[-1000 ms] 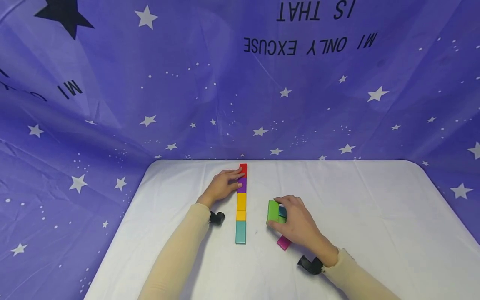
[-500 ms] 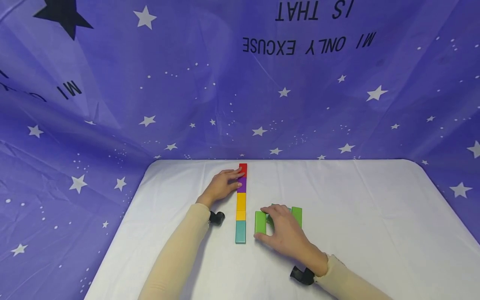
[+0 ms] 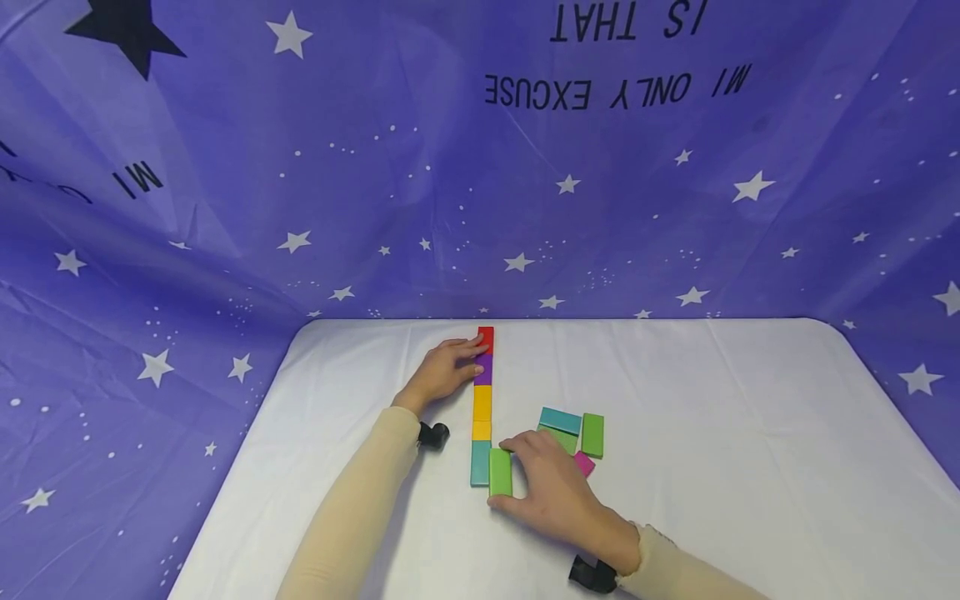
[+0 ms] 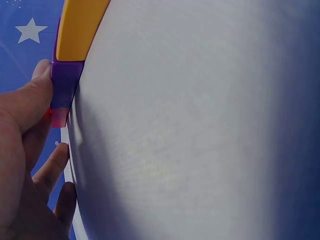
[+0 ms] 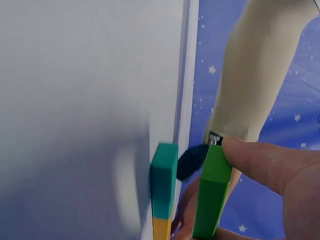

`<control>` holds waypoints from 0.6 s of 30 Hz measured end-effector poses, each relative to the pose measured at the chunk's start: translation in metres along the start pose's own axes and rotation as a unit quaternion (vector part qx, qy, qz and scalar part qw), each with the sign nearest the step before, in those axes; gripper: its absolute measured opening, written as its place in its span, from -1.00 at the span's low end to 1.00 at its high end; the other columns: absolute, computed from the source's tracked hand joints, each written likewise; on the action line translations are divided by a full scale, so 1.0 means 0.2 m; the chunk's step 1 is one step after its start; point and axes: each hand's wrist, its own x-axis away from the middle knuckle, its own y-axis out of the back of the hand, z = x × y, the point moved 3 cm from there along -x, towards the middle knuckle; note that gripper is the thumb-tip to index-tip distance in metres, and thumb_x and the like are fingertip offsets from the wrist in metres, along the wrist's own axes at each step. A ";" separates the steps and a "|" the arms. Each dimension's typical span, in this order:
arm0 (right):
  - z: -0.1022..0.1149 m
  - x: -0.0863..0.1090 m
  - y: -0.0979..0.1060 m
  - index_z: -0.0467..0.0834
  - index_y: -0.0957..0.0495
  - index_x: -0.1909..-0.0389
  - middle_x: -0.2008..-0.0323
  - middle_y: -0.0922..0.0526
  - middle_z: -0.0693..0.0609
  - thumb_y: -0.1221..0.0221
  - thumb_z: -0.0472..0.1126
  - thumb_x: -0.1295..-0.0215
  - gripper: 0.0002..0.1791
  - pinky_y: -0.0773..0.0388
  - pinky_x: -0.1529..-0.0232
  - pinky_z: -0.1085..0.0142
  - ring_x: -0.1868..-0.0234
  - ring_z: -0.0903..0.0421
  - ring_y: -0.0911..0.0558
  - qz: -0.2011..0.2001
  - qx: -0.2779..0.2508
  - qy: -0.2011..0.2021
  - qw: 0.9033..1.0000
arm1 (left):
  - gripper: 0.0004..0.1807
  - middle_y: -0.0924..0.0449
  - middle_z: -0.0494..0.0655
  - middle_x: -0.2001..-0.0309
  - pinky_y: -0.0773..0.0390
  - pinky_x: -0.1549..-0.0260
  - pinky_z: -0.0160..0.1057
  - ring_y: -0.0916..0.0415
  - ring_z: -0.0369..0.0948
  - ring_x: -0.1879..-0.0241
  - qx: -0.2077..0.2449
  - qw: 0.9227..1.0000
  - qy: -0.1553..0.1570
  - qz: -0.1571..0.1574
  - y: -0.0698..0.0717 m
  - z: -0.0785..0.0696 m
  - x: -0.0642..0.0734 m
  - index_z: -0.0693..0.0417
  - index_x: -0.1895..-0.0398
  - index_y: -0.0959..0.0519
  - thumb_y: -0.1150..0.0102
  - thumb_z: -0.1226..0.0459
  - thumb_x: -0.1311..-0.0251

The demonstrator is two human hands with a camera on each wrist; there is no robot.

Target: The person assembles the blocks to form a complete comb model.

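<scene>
A straight row of blocks runs away from me on the white table: teal [image 3: 480, 465], small yellow [image 3: 482, 431], longer yellow [image 3: 482, 403], purple [image 3: 487, 377] and red [image 3: 488, 332]. My left hand [image 3: 438, 373] rests at the far end; its thumb touches the purple block and its fingers lie on the red one. My right hand [image 3: 558, 487] pinches a green block [image 3: 500, 473] between thumb and fingers. That green block is close beside the teal end; in the right wrist view, a gap shows between the green block [image 5: 212, 195] and the teal block [image 5: 165, 175].
Right of the row lie a teal block [image 3: 561, 420], a lighter green block [image 3: 560, 440], another green block [image 3: 593, 436] and a magenta block [image 3: 585, 463], partly behind my right hand. The white tabletop [image 3: 712, 467] meets a purple starry cloth [image 3: 420, 183] at the back.
My right hand has carried the green block left and nearer to me, from the loose blocks to beside the row's teal end. My left hand and the row have not moved.
</scene>
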 end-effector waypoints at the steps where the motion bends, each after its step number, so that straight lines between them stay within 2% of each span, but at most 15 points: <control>1: 0.01 0.00 -0.01 -0.13 -0.60 -0.10 -0.03 -0.62 0.05 -0.49 0.20 0.02 -0.27 -0.50 -0.19 0.06 -0.12 0.04 -0.50 0.004 0.001 0.001 1.000 | -0.48 -0.31 -0.20 -0.47 -0.09 -0.45 0.12 -0.19 -0.03 -0.47 0.001 1.000 0.000 0.000 0.00 0.00 0.00 -0.16 -0.38 -0.49 -0.22 0.06 -0.37; 7: 0.04 0.02 -0.05 -0.11 -0.61 -0.09 -0.01 -0.62 0.09 -0.48 0.23 0.02 -0.29 -0.48 -0.20 0.11 -0.09 0.07 -0.51 0.016 0.006 0.016 1.000 | -0.48 -0.31 -0.20 -0.47 -0.10 -0.45 0.11 -0.19 -0.03 -0.47 0.001 1.000 0.002 0.001 0.00 0.00 0.00 -0.16 -0.38 -0.49 -0.22 0.06 -0.37; 18: 0.08 0.05 -0.11 -0.08 -0.63 -0.05 0.07 -0.59 0.15 -0.49 0.23 0.04 -0.31 -0.52 -0.10 0.20 0.00 0.15 -0.49 0.025 0.009 0.038 0.999 | -0.47 -0.30 -0.20 -0.47 -0.09 -0.44 0.15 -0.18 -0.02 -0.47 0.000 1.000 0.006 0.005 0.00 0.00 0.01 -0.18 -0.39 -0.47 -0.21 0.05 -0.38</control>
